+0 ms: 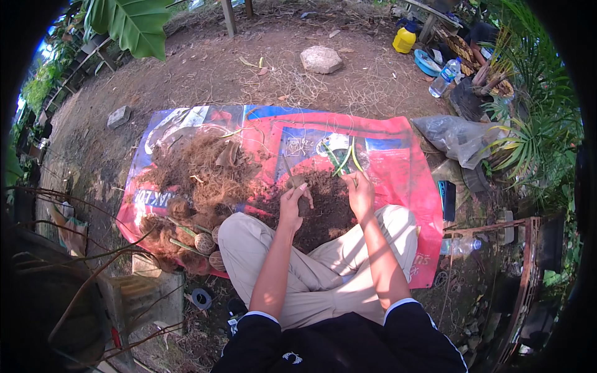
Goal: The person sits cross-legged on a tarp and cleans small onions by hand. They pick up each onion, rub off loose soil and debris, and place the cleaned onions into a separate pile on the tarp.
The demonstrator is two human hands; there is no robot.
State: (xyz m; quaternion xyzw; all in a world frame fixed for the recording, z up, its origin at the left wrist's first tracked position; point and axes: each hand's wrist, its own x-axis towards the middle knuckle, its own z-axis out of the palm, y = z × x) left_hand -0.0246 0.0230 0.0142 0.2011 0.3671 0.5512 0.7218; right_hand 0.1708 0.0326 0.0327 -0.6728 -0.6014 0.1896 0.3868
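Observation:
My left hand point(292, 205) is closed around a slim pointed piece point(288, 165), possibly a knife blade. A brown clump point(305, 205) lies at its fingers; whether it is held too is unclear. Pinched in my right hand point(361, 193) is a small plant with narrow green leaves point(346, 161). Beneath both hands, dark loose soil point(324, 228) covers part of a red and blue printed plastic sheet point(392, 186). Brown coconut fibre point(214, 177) is heaped to the left. Several string-wrapped balls point(204, 243) rest near my left knee, with green stems beside them.
Tangled string point(298, 86) and a rock point(321, 59) lie beyond the sheet. A yellow sprayer point(404, 37), a water bottle point(444, 78), a plastic bag point(457, 137) and a phone point(447, 200) are rightward. Part of another person point(480, 42) shows behind plants. A tape roll point(201, 298) lies lower left.

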